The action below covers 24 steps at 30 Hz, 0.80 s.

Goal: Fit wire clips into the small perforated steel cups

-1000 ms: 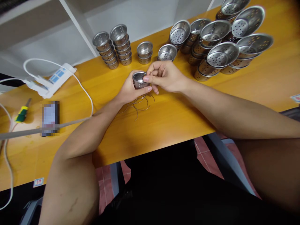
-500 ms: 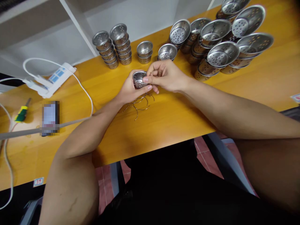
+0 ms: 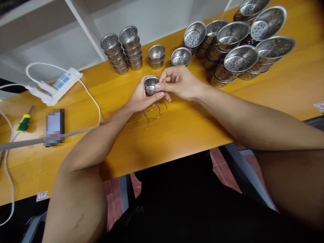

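Steel everywhere on this desk, and the bit that matters is a small perforated cup [image 3: 150, 89] sitting right between two bare hands. Left hand [image 3: 140, 96] owns it: fingers curled round the far-left side, thumb along the near side, so that grip's closed on the cup. Mouth points up, axis roughly upright. From the right hand [image 3: 178, 82] the cup lies just to the left, with thumb and forefinger brought in over the right edge of its rim, other fingers loosely bent. Honestly can't tell whether those fingertips are pinching the rim, something thin, or nothing, too small and soft in the view

Just under the left hand there's a loose tangle of thin wire hoops [image 3: 155, 118] on the yellowish wooden table [image 3: 177, 131]. Behind the hands: tall small-cup stacks [image 3: 131, 47] to the left, a short stack [image 3: 156, 55] near the middle, and a crowd of bigger cups [image 3: 240, 61] off to the right, well apart from the hands. Left end has a white power strip [image 3: 66, 81], a pixelated phone [image 3: 54, 125] and a green-and-yellow handled tool [image 3: 23, 124], with reddish floor tiles [image 3: 225, 168] below
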Each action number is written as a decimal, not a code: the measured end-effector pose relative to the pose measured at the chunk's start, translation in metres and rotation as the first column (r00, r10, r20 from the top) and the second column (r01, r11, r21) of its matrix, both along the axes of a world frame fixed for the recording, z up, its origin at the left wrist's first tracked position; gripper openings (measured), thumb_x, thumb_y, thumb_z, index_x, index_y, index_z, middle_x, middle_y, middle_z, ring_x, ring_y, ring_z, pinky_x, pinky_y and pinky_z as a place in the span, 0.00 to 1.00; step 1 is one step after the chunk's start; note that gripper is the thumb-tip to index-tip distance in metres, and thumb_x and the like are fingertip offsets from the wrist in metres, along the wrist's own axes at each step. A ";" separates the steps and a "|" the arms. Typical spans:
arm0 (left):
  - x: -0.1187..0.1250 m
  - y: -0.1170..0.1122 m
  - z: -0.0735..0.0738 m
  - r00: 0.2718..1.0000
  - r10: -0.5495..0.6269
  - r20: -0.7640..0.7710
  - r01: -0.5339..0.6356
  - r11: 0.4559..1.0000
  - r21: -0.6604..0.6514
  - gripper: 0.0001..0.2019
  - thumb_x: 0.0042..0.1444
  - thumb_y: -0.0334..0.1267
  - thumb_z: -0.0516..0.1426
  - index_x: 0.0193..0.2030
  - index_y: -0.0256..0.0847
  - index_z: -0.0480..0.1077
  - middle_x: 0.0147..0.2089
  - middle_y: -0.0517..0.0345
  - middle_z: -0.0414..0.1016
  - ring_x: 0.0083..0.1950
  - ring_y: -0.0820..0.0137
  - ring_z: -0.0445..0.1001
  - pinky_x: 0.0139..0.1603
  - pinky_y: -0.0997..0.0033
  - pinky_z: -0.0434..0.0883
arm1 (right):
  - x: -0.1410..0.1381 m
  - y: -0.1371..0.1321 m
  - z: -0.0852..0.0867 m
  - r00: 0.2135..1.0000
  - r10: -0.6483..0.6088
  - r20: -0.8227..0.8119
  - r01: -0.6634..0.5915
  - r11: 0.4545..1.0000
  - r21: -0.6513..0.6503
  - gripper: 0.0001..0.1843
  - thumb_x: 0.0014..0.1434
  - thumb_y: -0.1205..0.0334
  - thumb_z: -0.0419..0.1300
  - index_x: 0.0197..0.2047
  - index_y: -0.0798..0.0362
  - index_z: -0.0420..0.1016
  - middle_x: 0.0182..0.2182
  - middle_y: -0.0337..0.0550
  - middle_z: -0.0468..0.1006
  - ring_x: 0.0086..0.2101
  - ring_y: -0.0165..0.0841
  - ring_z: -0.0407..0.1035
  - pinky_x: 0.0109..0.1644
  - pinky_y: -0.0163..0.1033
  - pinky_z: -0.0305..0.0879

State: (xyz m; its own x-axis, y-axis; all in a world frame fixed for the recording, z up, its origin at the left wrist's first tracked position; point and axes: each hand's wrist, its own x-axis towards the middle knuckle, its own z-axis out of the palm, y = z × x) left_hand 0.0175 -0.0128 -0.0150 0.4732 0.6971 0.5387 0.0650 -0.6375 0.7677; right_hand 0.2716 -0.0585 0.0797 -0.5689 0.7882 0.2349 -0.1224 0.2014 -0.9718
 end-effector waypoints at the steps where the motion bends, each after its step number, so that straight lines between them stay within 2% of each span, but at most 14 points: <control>1: 0.000 -0.001 0.002 1.000 0.007 -0.003 -0.007 1.000 0.002 0.44 0.68 0.79 0.78 0.74 0.51 0.75 0.64 0.51 0.89 0.60 0.58 0.96 0.65 0.50 0.95 | 0.000 0.000 0.000 1.000 0.002 -0.001 -0.002 1.000 0.000 0.43 0.57 0.24 0.98 0.41 0.45 0.80 0.26 0.36 0.83 0.23 0.34 0.76 0.24 0.38 0.77; 7: 0.000 -0.002 0.002 0.999 -0.038 -0.012 0.038 0.997 0.067 0.45 0.71 0.79 0.76 0.77 0.52 0.72 0.66 0.51 0.88 0.61 0.58 0.96 0.63 0.51 0.95 | 0.004 0.003 -0.003 0.999 0.035 0.002 -0.035 0.997 0.073 0.44 0.58 0.17 0.94 0.42 0.47 0.82 0.27 0.37 0.83 0.24 0.33 0.74 0.26 0.37 0.77; 9: -0.001 0.002 -0.001 0.999 -0.044 -0.017 0.046 0.993 0.113 0.45 0.72 0.79 0.76 0.78 0.53 0.70 0.67 0.52 0.86 0.63 0.58 0.95 0.66 0.50 0.94 | 0.006 0.005 -0.005 1.000 -0.001 0.023 -0.002 0.992 0.124 0.44 0.57 0.16 0.93 0.42 0.46 0.84 0.28 0.38 0.82 0.26 0.35 0.74 0.27 0.39 0.77; 11: -0.002 0.008 -0.004 0.999 -0.018 -0.028 0.022 0.986 0.166 0.46 0.72 0.79 0.75 0.79 0.53 0.68 0.69 0.52 0.85 0.67 0.56 0.93 0.72 0.46 0.92 | 0.007 0.006 -0.009 0.996 -0.090 0.025 0.083 0.976 0.203 0.44 0.57 0.15 0.93 0.47 0.44 0.87 0.33 0.41 0.84 0.30 0.39 0.77 0.30 0.42 0.80; 14: -0.006 0.018 -0.008 0.998 0.049 -0.026 -0.043 0.979 0.201 0.48 0.72 0.81 0.73 0.81 0.53 0.65 0.73 0.49 0.83 0.72 0.53 0.91 0.79 0.42 0.89 | 0.010 0.009 -0.015 0.963 -0.271 0.018 0.247 0.903 0.352 0.46 0.57 0.14 0.92 0.58 0.41 0.90 0.46 0.46 0.88 0.41 0.46 0.84 0.41 0.50 0.89; 16: -0.009 0.025 -0.012 0.995 0.096 -0.030 -0.089 0.977 0.195 0.49 0.72 0.82 0.73 0.82 0.54 0.64 0.74 0.48 0.82 0.74 0.52 0.91 0.80 0.43 0.88 | 0.013 0.010 -0.018 0.940 -0.339 0.044 0.285 0.850 0.444 0.47 0.61 0.12 0.89 0.62 0.40 0.91 0.54 0.50 0.89 0.47 0.51 0.86 0.50 0.55 0.92; 20: -0.015 0.033 -0.019 0.989 0.136 -0.052 -0.123 0.972 0.199 0.49 0.73 0.79 0.74 0.85 0.55 0.62 0.76 0.45 0.81 0.77 0.49 0.88 0.84 0.41 0.85 | 0.017 0.009 -0.019 0.922 -0.366 0.128 0.236 0.791 0.564 0.39 0.71 0.14 0.82 0.62 0.38 0.95 0.62 0.54 0.90 0.58 0.60 0.86 0.66 0.66 0.91; 24: -0.016 0.031 -0.021 0.990 0.133 -0.048 -0.120 0.971 0.206 0.48 0.77 0.77 0.72 0.87 0.55 0.60 0.76 0.43 0.80 0.77 0.49 0.88 0.84 0.38 0.86 | 0.015 0.006 -0.021 0.913 -0.372 0.167 0.189 0.749 0.635 0.33 0.77 0.18 0.79 0.61 0.37 0.97 0.64 0.55 0.89 0.68 0.65 0.83 0.80 0.75 0.82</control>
State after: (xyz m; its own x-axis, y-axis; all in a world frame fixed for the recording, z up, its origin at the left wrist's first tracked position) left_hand 0.0012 0.0179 -0.0357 0.4241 0.6329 0.6478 0.1977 -0.7627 0.6158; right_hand 0.2866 -0.0523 0.0585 -0.4552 0.6736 0.5823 0.2779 0.7288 -0.6258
